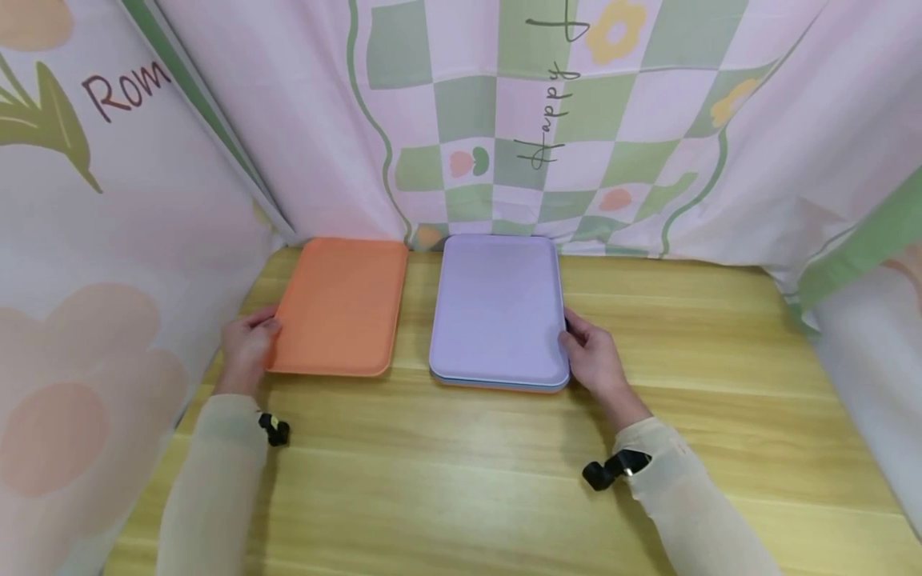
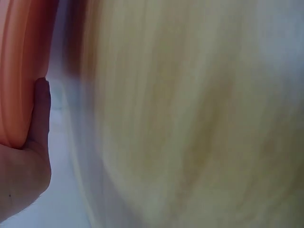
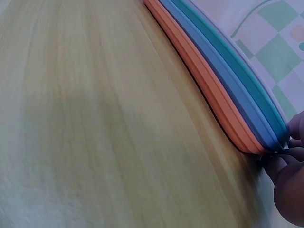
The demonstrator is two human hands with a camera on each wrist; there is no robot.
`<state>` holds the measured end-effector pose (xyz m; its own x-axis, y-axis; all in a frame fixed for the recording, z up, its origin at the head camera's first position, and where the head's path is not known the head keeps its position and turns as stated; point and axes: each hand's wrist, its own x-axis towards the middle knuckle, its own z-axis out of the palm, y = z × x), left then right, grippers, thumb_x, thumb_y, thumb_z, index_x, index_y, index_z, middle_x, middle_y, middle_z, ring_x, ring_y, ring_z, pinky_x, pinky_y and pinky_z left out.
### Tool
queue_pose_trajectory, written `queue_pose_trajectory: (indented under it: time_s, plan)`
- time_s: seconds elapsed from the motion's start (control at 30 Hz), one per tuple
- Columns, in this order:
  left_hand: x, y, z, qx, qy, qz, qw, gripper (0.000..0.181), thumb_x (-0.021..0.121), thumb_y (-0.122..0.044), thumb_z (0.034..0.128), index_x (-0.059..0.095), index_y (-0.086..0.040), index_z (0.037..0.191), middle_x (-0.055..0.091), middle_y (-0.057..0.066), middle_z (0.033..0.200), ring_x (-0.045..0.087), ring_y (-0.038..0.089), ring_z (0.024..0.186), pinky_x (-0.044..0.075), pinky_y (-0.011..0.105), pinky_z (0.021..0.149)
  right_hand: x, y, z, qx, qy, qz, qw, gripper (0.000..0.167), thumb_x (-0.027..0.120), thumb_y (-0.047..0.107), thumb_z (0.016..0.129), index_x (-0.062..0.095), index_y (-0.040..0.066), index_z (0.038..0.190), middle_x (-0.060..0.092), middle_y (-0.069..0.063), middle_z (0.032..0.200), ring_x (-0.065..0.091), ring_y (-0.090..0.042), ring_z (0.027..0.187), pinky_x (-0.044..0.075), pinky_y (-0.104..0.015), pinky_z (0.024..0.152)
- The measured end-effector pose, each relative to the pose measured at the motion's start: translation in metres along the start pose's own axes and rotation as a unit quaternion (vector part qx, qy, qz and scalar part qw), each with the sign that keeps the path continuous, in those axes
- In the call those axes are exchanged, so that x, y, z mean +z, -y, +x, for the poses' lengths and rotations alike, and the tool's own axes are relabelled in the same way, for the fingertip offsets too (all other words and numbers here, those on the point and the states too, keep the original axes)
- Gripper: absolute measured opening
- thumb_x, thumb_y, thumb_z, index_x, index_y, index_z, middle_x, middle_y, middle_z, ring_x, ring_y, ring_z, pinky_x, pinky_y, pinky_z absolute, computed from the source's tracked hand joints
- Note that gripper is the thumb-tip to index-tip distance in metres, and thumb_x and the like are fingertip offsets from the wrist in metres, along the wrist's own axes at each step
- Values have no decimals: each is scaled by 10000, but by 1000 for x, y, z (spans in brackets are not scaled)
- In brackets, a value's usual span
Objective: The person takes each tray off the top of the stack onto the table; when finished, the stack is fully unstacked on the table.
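Note:
In the head view, my left hand (image 1: 243, 346) grips the left edge of an orange tray (image 1: 342, 308), thumb at the rim. The left wrist view shows one digit lying along the side of that tray (image 2: 21, 71). To its right is a stack of trays with a lilac one (image 1: 499, 308) on top. My right hand (image 1: 596, 358) holds the stack's right edge, its thumb against the lilac rim. Seen from the right wrist, the layers below are a teal tray (image 3: 232, 61), a blue tray (image 3: 223, 78) and an orange tray (image 3: 204, 73). Some right fingertips are hidden behind the stack's corner.
Both tray groups are at the back of a wood-grain table (image 1: 446, 480), close to a patterned curtain (image 1: 526, 120). Another curtain (image 1: 108, 240) hangs along the left side. A narrow strip of table separates the orange tray from the stack.

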<state>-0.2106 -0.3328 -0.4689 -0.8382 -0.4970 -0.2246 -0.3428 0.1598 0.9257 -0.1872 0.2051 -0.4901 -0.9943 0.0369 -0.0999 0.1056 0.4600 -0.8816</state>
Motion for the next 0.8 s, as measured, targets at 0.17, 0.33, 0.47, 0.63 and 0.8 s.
queue_pose_trajectory:
  time_s: [0.17, 0.33, 0.47, 0.63, 0.8]
  plan:
    - [-8, 4, 6, -136, 169, 31, 9998, 451, 604, -71, 1048, 635, -13, 1494, 604, -205, 728, 528, 34, 602, 451, 224, 509, 0, 1, 0, -13, 5, 3, 10000, 525, 495, 112, 1131, 419, 31, 1644, 453, -237, 1666, 496, -351, 1521, 478, -498, 1203]
    - [-14, 8, 12, -159, 156, 165, 9996, 460, 607, -84, 1051, 631, -41, 1509, 609, -216, 709, 522, 46, 581, 441, 240, 491, 0, 0, -1, -10, -15, -44, 10000, 527, 500, 118, 1131, 421, 40, 1646, 460, -233, 1664, 512, -349, 1507, 488, -506, 1194]
    - [-15, 9, 17, -168, 74, 221, 9996, 441, 652, -80, 1039, 660, -48, 1479, 663, -266, 764, 627, -5, 748, 514, 178, 609, 0, 0, -3, 38, -4, -43, 10000, 531, 504, 129, 1134, 417, 61, 1654, 453, -219, 1674, 502, -345, 1519, 483, -508, 1199]
    - [-13, 6, 22, -311, -123, -262, 9991, 462, 688, 9, 993, 664, 2, 1454, 682, -291, 711, 672, -82, 836, 527, 82, 723, 0, 1, -2, 84, 17, 8, 10000, 535, 502, 139, 1137, 411, 77, 1660, 438, -209, 1686, 477, -346, 1541, 468, -508, 1215]
    - [-10, 3, 25, -504, -417, -1300, 9894, 467, 687, 117, 932, 693, 45, 1394, 714, -214, 671, 695, -55, 772, 559, 91, 714, 1, 1, -2, 22, -57, 31, 10000, 529, 511, 127, 1130, 427, 62, 1649, 459, -219, 1669, 495, -347, 1527, 477, -497, 1204]
